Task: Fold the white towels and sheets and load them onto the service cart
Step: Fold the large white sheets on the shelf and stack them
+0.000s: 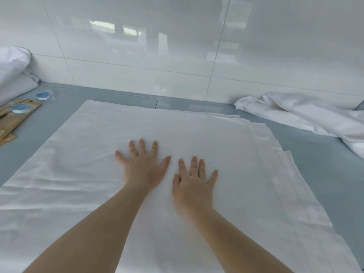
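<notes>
Both flat, grasping nothing, the left hand [142, 166] and right hand [194, 183] at mid-frame should smooth the sheet [98, 144] outward before folding.

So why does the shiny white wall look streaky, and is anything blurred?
Head view: the glossy white tiled wall mirrors room lights as pale glare patches; the right hand is smeared by motion, the left hand sharper; the flat white sheet looks washed out; wide-angle bending curves the tile lines.
</notes>
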A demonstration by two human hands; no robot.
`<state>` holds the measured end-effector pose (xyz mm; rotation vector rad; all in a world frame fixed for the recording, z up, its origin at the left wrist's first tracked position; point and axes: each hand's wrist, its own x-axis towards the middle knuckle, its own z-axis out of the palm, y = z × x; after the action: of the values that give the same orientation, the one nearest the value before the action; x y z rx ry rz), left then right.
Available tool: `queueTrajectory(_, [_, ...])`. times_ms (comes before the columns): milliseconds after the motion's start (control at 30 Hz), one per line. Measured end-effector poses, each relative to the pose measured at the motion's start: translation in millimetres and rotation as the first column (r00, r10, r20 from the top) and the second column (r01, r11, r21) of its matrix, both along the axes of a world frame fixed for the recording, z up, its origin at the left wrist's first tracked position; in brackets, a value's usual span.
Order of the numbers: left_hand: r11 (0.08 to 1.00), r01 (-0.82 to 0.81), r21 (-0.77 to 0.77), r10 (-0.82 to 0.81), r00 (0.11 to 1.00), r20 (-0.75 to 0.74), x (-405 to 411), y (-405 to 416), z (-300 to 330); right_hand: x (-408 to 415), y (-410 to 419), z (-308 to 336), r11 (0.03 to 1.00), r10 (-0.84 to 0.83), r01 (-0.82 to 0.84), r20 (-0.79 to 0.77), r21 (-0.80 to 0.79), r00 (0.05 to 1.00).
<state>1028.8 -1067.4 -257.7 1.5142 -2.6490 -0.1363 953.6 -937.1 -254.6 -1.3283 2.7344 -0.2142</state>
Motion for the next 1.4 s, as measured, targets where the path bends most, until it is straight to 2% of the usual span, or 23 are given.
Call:
queueTrajectory(167, [0.994, 0.113, 0.001, -0.113, 0.994, -0.010, 10, 8, 6, 14, 1, -2, 0.998, -0.052, 0.051, -0.035, -0.039, 0.998])
queueTrajectory(267, [0.995, 0.092, 0.035, -0.094, 0.995, 0.043, 31, 18, 4, 13, 2, -1, 0.999, -0.044, 0.043, -0.025, -0.026, 0.999])
queueTrajectory(500, [0.990, -0.129, 0.055, 0.123, 0.986, 0.111, 117, 14, 3, 13, 3, 3, 0.999, -0.037, 0.037, -0.019, 0.009, 0.999])
queueTrajectory(733, [0.927, -0.361, 0.101, 0.348, 0.929, 0.127, 198, 9, 13, 13, 4, 9, 0.995, -0.032, 0.032, -0.002, 0.090, 0.999])
queueTrajectory(1133, [0.921, -0.379, 0.090, 0.369, 0.923, 0.111, 196, -9, 10, 10, -20, 8, 0.991, -0.032, 0.032, 0.001, 0.127, 0.999])
queueTrajectory(1400, [0.926, -0.365, 0.091, 0.358, 0.929, 0.092, 184, -50, 12, -2, -64, 9, 0.991, -0.027, 0.027, -0.003, 0.134, 1.000])
